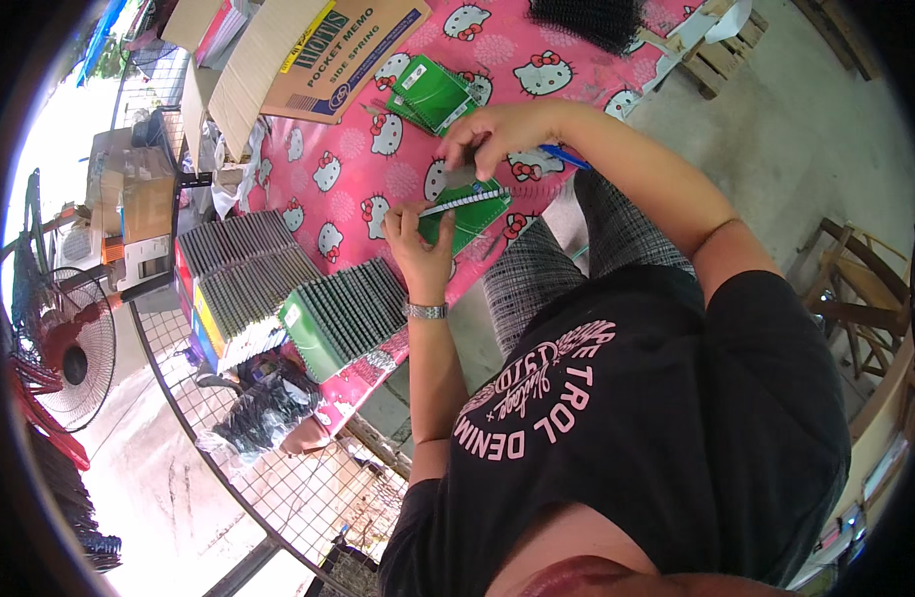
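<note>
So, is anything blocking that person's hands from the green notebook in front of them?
Nothing visible does. The left hand touches the left end of the green notebook, and the right hand is just over its far edge. The green notebook stack stands left of the left wrist, not in between.

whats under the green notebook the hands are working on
The pink printed tablecloth shows around the green notebook; whatever lies directly beneath is covered and cannot be seen.
</note>
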A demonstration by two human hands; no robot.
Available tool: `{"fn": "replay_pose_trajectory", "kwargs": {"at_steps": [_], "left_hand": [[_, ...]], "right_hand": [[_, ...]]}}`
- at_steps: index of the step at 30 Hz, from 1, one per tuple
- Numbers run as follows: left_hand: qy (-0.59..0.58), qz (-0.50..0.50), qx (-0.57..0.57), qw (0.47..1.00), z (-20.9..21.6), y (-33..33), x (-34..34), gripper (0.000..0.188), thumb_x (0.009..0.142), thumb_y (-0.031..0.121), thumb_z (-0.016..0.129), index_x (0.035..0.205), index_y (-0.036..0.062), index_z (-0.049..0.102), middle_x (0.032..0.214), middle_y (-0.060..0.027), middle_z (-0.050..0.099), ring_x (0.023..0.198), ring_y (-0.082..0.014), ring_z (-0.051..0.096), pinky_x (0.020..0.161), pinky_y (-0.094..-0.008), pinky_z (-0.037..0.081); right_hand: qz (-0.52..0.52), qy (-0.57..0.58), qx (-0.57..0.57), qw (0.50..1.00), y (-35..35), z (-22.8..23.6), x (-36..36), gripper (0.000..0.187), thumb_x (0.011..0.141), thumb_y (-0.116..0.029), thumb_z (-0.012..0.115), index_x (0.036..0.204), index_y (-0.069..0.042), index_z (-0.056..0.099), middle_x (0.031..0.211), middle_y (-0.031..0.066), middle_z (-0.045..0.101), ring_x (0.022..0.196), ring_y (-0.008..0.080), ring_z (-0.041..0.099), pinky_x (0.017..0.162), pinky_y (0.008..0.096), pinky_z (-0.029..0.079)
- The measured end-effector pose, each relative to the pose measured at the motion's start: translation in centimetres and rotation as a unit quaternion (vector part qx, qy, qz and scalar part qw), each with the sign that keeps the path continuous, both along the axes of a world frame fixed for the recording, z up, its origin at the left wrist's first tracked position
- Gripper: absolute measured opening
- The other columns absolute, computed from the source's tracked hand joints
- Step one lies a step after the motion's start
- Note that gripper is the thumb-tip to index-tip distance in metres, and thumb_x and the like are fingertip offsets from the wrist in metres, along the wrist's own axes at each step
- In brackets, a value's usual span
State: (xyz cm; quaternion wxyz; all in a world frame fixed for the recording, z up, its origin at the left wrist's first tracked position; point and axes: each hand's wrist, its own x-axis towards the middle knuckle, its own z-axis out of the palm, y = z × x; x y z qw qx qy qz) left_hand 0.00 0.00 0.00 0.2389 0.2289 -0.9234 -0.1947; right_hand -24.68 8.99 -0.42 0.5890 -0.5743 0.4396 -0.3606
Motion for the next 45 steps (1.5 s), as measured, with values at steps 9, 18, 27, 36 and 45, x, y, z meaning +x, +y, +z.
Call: {"fn": "replay_pose_trajectory", "kwargs": {"at_steps": [9, 18, 27, 36, 45], "left_hand": [[0.026, -0.028, 0.138, 0.990, -1.2, 1.0, -0.8, 0.026, 0.078, 0.003, 0.073, 0.100, 0.0015, 0.060, 0.095, -0.0081, 0.054, 0.079, -0.0178, 0.056, 0.064, -0.0266, 0.047], [-0.014, -0.036, 0.220, 0.975, -0.6, -0.9, -0.7, 0.028, 0.074, -0.001, 0.074, 0.098, -0.0007, 0.059, 0.097, -0.0096, 0.056, 0.086, -0.0203, 0.060, 0.071, -0.0292, 0.050], [0.026, -0.066, 0.230, 0.971, -1.5, -2.5, 0.0, 0.027, 0.080, -0.004, 0.070, 0.105, 0.0001, 0.058, 0.097, -0.0054, 0.057, 0.082, -0.0120, 0.056, 0.070, -0.0240, 0.047], [0.133, 0.044, 0.342, 0.929, -0.8, -1.5, -1.2, 0.015, 0.091, 0.004, 0.063, 0.105, -0.0004, 0.060, 0.089, -0.0038, 0.061, 0.071, -0.0089, 0.057, 0.066, -0.0227, 0.047], [0.199, 0.074, 0.260, 0.942, -3.2, 0.0, -0.5, 0.019, 0.098, 0.012, 0.056, 0.110, -0.0022, 0.053, 0.089, -0.0075, 0.057, 0.069, -0.0137, 0.062, 0.060, -0.0237, 0.051]], "right_hand": [[0.030, -0.225, 0.034, 0.973, 0.8, 0.8, 0.0, 0.052, 0.073, -0.005, 0.069, 0.124, -0.002, 0.061, 0.126, 0.0059, 0.058, 0.116, 0.0158, 0.053, 0.093, 0.0302, 0.046], [-0.001, -0.148, 0.048, 0.988, -0.9, 0.1, 0.5, 0.050, 0.071, -0.010, 0.072, 0.120, -0.003, 0.063, 0.123, 0.0049, 0.060, 0.112, 0.0153, 0.055, 0.094, 0.0306, 0.044], [0.002, -0.108, 0.009, 0.994, -1.7, 0.9, 1.2, 0.046, 0.072, -0.016, 0.073, 0.115, -0.004, 0.066, 0.121, 0.0066, 0.059, 0.111, 0.0183, 0.056, 0.095, 0.0319, 0.044], [-0.460, 0.518, -0.146, 0.706, 3.9, -8.6, -6.5, 0.066, 0.069, -0.037, 0.076, 0.128, -0.016, 0.057, 0.130, 0.0133, 0.051, 0.122, 0.0347, 0.047, 0.100, 0.0472, 0.041], [-0.383, 0.550, -0.150, 0.727, 10.2, -7.2, 4.2, 0.056, 0.081, -0.023, 0.068, 0.130, -0.006, 0.049, 0.122, 0.0153, 0.053, 0.114, 0.0353, 0.049, 0.099, 0.0477, 0.038]]}}
